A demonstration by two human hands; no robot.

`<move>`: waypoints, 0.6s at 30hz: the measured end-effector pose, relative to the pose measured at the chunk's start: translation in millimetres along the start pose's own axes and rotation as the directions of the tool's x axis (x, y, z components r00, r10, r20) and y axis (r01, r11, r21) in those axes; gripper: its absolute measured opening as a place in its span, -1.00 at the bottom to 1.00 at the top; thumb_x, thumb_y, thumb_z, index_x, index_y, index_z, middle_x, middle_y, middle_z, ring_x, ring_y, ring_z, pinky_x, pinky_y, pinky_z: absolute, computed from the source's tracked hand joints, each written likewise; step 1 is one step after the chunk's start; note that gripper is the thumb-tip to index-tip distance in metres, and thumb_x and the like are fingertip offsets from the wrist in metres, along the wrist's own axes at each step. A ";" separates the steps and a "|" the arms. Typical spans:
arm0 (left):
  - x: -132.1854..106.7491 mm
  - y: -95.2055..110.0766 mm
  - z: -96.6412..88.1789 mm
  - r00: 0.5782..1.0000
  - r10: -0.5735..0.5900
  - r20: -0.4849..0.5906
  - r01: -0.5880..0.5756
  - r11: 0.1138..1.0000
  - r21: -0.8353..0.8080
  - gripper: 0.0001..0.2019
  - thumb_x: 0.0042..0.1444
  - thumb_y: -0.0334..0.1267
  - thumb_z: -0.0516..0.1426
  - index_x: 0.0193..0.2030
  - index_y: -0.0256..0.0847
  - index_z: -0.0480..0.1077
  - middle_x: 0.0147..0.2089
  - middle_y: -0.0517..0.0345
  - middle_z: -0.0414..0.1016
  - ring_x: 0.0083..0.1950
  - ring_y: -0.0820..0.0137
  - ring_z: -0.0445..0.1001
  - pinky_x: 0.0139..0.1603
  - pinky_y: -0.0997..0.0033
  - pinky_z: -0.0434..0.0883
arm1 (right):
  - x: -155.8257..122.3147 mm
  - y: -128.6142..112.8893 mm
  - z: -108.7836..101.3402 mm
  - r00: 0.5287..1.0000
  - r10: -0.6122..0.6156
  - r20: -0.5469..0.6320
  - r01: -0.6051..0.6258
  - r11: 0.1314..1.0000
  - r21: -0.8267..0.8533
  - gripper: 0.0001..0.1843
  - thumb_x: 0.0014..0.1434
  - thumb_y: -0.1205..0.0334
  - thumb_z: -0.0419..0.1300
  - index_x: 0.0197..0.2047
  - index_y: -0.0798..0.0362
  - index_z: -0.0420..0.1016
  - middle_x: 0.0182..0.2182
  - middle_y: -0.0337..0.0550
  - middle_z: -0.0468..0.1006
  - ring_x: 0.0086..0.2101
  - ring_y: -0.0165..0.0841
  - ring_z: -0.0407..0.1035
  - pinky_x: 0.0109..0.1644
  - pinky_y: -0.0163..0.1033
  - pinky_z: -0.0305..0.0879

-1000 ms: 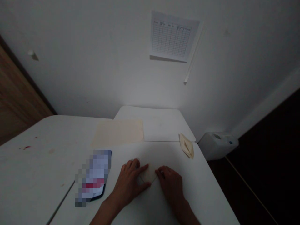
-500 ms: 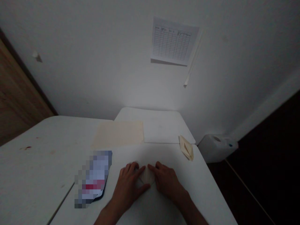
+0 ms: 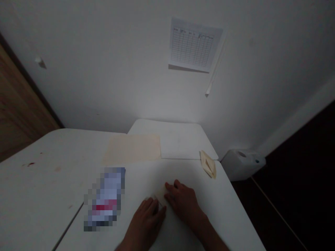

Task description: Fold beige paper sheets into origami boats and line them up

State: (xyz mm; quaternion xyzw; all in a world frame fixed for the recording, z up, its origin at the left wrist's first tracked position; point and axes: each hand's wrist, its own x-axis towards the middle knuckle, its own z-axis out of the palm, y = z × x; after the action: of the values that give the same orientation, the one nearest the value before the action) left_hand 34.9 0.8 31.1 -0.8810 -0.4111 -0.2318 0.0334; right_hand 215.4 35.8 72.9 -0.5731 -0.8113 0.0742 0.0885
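Observation:
A small pale piece of folded paper [image 3: 160, 198] lies on the white table between my hands, mostly covered by the fingers. My left hand [image 3: 146, 218] is closed at its left and near side, with curled fingers and the thumb at the paper's edge. From the right, my right hand [image 3: 183, 200] presses the paper down with its bent fingers and thumb. Off to the right near the table edge rests a cream folded paper shape [image 3: 208, 165] with a raised flap.
Left of my hands lies a phone [image 3: 108, 195] with a blurred-out screen. A flat cream sheet [image 3: 132, 149] lies farther back. A printed table sheet [image 3: 195, 45] hangs on the wall. Beyond the right table edge stands a white container [image 3: 239, 165].
My left hand has moved toward me and its fingers have drawn in along the paper's edge. The right hand has stayed nearly in place, its fingers still on the paper.

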 end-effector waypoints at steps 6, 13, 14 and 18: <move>-7.0 -2.2 -2.7 0.998 0.031 -0.046 -0.030 0.999 0.025 -0.70 0.14 -0.42 0.05 -0.03 -0.08 0.44 0.02 -0.04 0.47 0.03 0.15 0.46 -0.03 0.11 0.51 | 0.9 3.7 1.2 1.000 0.003 0.011 -0.003 1.000 0.027 -0.61 0.27 0.07 0.13 0.16 -0.22 0.29 -0.13 -0.20 0.47 -0.20 -0.30 0.46 -0.24 -0.29 0.30; -19.8 -4.6 1.4 0.984 0.177 0.001 -0.175 0.972 0.158 -0.61 0.17 -0.32 0.06 0.15 -0.19 0.35 0.19 -0.03 0.41 0.18 0.16 0.40 0.06 0.24 0.50 | 2.5 4.3 3.5 1.000 0.010 0.008 -0.010 0.999 0.031 -0.61 0.26 0.07 0.15 0.15 -0.23 0.31 -0.13 -0.22 0.47 -0.20 -0.32 0.46 -0.22 -0.30 0.30; -20.7 -4.8 0.9 0.979 0.205 0.015 -0.204 0.966 0.161 -0.61 0.16 -0.33 0.06 0.15 -0.20 0.35 0.20 -0.01 0.41 0.18 0.17 0.41 0.06 0.24 0.51 | 2.4 4.2 3.7 1.000 0.013 0.010 -0.013 0.999 0.031 -0.61 0.26 0.06 0.15 0.15 -0.22 0.31 -0.13 -0.22 0.47 -0.20 -0.32 0.46 -0.23 -0.30 0.30; -19.9 -4.8 -3.1 0.958 0.285 0.037 -0.288 0.950 0.119 -0.59 0.13 -0.41 0.03 0.14 -0.18 0.35 0.17 0.10 0.45 0.14 0.22 0.45 0.06 0.26 0.51 | 1.8 3.4 2.9 1.000 0.015 0.012 -0.015 0.999 0.034 -0.61 0.25 0.07 0.15 0.14 -0.22 0.31 -0.15 -0.23 0.46 -0.22 -0.33 0.46 -0.24 -0.31 0.29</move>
State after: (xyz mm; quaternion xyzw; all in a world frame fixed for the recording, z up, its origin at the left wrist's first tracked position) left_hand 19.2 -11.0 24.6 -0.9298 -0.2927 -0.1901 0.1169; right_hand 217.3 38.6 69.4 -0.5771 -0.8061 0.0920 0.0932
